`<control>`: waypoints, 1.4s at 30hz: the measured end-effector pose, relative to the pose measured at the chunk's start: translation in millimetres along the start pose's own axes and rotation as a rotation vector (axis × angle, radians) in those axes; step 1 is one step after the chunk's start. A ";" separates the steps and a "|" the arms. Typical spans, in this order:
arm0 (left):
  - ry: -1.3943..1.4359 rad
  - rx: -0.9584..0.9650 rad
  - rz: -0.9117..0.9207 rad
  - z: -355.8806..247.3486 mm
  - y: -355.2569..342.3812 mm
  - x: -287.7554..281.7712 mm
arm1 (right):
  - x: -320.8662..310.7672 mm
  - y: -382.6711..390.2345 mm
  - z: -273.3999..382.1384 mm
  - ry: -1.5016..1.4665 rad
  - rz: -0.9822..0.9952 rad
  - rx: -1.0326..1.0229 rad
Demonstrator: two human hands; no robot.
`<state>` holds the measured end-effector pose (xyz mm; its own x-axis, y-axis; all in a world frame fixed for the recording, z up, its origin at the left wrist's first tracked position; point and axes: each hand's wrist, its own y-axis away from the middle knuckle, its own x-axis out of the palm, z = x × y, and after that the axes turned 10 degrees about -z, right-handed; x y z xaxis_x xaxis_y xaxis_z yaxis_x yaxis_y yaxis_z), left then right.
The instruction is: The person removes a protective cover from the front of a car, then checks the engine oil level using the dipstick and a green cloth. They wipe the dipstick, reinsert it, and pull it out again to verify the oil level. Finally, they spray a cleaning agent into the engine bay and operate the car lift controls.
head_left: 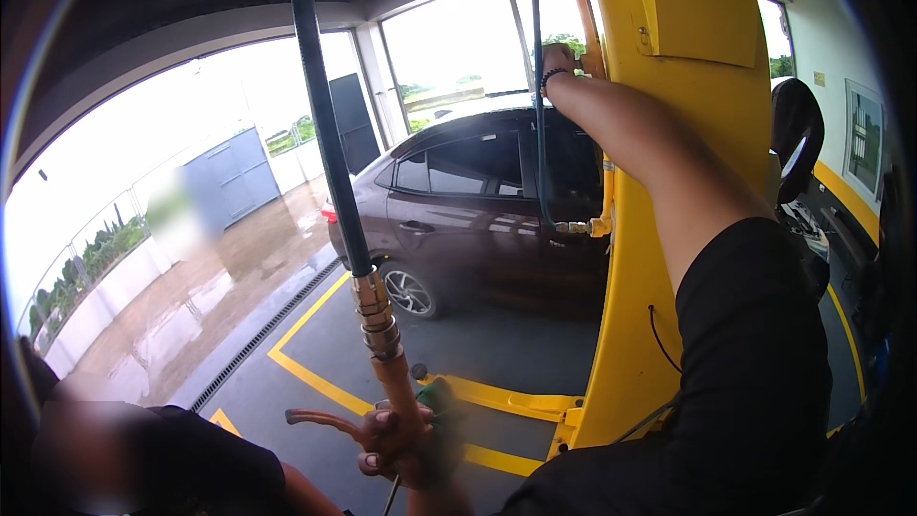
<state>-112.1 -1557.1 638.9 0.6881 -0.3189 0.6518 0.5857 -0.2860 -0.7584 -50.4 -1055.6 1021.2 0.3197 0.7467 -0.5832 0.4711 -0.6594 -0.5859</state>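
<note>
My left hand [406, 444], low in the middle, grips a copper-coloured hose gun [394, 377] with a curved lever [320, 418] sticking out to the left. Metal couplings [374, 313] join the gun to a thick dark hose [325, 115] that comes down from above. Behind that hand is a blurred green thing [439, 406] that I cannot make out. My right arm reaches across the yellow post [640, 277]. At its end my right hand [557, 61] is closed at a fitting [592, 61] on the yellow pipe; what its fingers hold is hidden.
A dark car [478, 220] stands behind the post. A thin blue hose [538, 153] hangs beside the post and meets a brass fitting [597, 226]. Low yellow lift arms [506, 397] lie near the floor. A drain grate [258, 344] crosses the floor at left.
</note>
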 end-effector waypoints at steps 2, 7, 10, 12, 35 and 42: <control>0.034 -0.130 -0.033 5.7 -13.2 10.0 | -2.4 -14.2 -5.4 -0.172 0.076 -0.043; 0.115 -0.187 -0.016 26.8 -15.1 -6.8 | 28.6 -40.5 -8.3 0.085 0.122 -0.081; 0.161 -0.119 -0.021 44.3 -17.0 -23.6 | 37.6 -41.5 -0.7 0.281 -0.218 0.204; 0.106 -0.087 -0.014 29.8 -18.7 -32.3 | 5.2 -17.9 12.5 0.000 -0.157 -0.080; 0.285 -0.126 0.058 114.0 -49.5 -127.8 | -41.9 15.5 -24.7 0.437 0.041 -0.582; 0.256 -0.097 0.054 107.5 -45.5 -121.0 | -34.7 33.9 -47.5 0.411 -0.265 -0.757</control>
<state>-175.9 -1408.3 593.4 0.5792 -0.5506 0.6011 0.4990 -0.3437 -0.7955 -6.4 -1099.7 1048.3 0.3240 0.9342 -0.1492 0.9400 -0.3357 -0.0604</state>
